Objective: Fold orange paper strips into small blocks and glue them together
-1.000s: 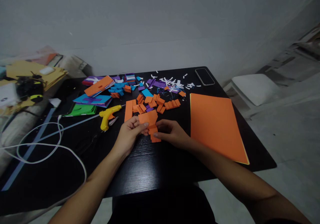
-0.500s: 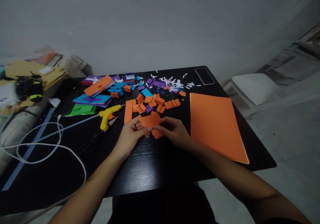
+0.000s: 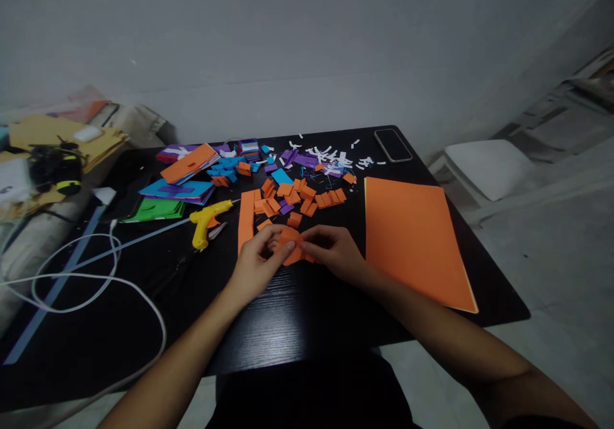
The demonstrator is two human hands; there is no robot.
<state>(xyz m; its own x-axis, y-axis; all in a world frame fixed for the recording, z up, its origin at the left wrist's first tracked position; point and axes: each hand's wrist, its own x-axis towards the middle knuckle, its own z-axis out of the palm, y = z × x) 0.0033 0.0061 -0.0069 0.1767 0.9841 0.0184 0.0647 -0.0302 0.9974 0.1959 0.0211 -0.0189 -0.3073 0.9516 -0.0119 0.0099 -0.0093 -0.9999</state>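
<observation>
A small orange paper piece (image 3: 290, 254) is held between both hands above the black table (image 3: 268, 327). My left hand (image 3: 256, 259) is closed on its left side, thumb on top. Gripping the right side is my right hand (image 3: 333, 250), its thumb and fingers pinched together. The fingers partly hide the piece, so its full shape cannot be made out. Just beyond the hands lie several small folded orange paper pieces (image 3: 307, 204). An orange paper strip (image 3: 246, 218) lies beside my left hand.
Orange sheets (image 3: 410, 243) lie to the right, a phone (image 3: 393, 145) at the far corner. A yellow glue gun (image 3: 206, 221), folded coloured papers (image 3: 177, 192) and a white cable (image 3: 115, 280) are on the left. White paper scraps (image 3: 330, 157) lie at the back.
The orange piece has been turned and drawn slightly nearer, and it now looks more compact. My left hand has shifted a little, uncovering a small folded orange piece behind.
</observation>
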